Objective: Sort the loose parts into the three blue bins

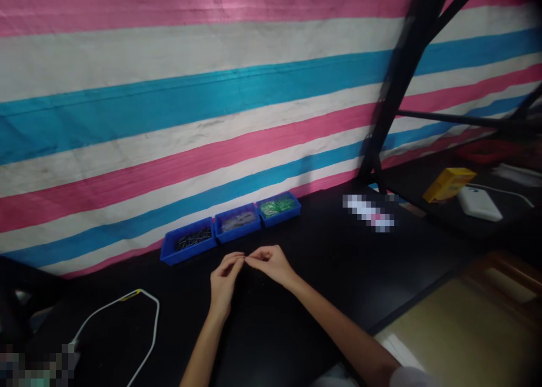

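My left hand (226,274) and my right hand (271,263) meet at the fingertips above the black table (271,330). Both are closed in a pinch, thumb against fingers. Whatever lies between the fingertips is too small to make out. Just beyond my hands, three blue bins stand in a row. The left bin (171,256) holds dark, thin metal-looking pieces (193,239). In the middle bin (237,234) lie whitish, translucent pieces (237,220). Small green pieces (277,206) fill the right bin (282,219).
A white cable (156,325) loops across the table at the left. To the right are a yellow box (449,185), a white device (480,202) with a cord, and a blurred-out pale item. Black metal posts (398,88) rise before a striped sheet (190,110).
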{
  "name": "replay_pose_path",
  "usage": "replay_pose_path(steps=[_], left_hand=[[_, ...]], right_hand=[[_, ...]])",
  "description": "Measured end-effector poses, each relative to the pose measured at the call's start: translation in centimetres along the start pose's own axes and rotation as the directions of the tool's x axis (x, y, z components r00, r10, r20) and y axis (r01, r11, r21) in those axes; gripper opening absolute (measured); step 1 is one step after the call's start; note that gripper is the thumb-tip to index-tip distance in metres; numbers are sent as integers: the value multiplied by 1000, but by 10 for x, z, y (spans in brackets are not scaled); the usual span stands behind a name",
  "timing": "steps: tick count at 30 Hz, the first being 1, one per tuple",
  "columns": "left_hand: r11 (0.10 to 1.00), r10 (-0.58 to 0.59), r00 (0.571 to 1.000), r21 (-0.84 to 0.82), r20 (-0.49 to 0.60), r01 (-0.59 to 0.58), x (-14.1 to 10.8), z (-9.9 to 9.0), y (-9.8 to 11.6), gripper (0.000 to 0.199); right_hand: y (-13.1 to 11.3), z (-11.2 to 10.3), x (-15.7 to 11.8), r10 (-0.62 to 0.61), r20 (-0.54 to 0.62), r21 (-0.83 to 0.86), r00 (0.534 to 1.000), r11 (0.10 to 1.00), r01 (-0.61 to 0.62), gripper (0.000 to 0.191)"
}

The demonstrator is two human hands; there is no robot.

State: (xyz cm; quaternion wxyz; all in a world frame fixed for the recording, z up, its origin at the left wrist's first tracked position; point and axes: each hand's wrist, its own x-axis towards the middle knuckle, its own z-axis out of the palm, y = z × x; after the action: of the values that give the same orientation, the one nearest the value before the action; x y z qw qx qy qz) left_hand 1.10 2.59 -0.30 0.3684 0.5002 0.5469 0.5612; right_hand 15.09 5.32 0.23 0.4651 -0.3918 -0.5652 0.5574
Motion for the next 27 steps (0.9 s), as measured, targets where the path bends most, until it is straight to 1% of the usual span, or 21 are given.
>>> replay_pose_path(steps=[2,4,8,10,11,13,16,19,21,23,25,27], left_hand=[[1000,16,1000,2,14,-16,0,0,-2,22],[999,38,998,32,55,-40,0,1,-5,20],[990,78,975,102,209,-101,0,3,-9,19],[988,90,967,105,237,-117,0,3,-9,19],[987,94,969,103,227,-120,1,3,-8,19],[988,102,980,100,171,-120,2,0,-6,19],[991,99,993,83,64,-104,4,-7,-2,20],[998,38,996,57,-85,-33,10,-16,0,31],[999,16,974,33,-226,-9,16,-26,1,40],[999,37,940,26,-339,-30,26,-38,2,44],[997,76,919,60,-387,-57,38,-52,3,45],[991,105,917,120,-385,-63,50,-67,6,45]], right_hand=[[0,0,1,-24,-58,-9,998,1000,23,26],[0,0,1,-51,-92,-4,994,999,50,25],[-1,0,1,-82,-79,-53,994,996,78,22],[-1,-1,1,-81,-102,-92,991,993,72,23],[0,-2,2,-81,-119,-103,990,992,69,25],[2,-3,3,-84,-144,-117,986,991,68,28],[6,-4,4,-83,-111,-155,990,986,65,29],[10,-4,3,-91,-90,-224,992,972,69,27],[12,-5,3,-110,-108,-263,988,962,79,25],[12,-5,3,-126,-111,-274,986,957,92,25],[12,-6,3,-126,-105,-279,986,956,92,25],[11,-5,3,-131,-82,-289,988,952,102,24]])
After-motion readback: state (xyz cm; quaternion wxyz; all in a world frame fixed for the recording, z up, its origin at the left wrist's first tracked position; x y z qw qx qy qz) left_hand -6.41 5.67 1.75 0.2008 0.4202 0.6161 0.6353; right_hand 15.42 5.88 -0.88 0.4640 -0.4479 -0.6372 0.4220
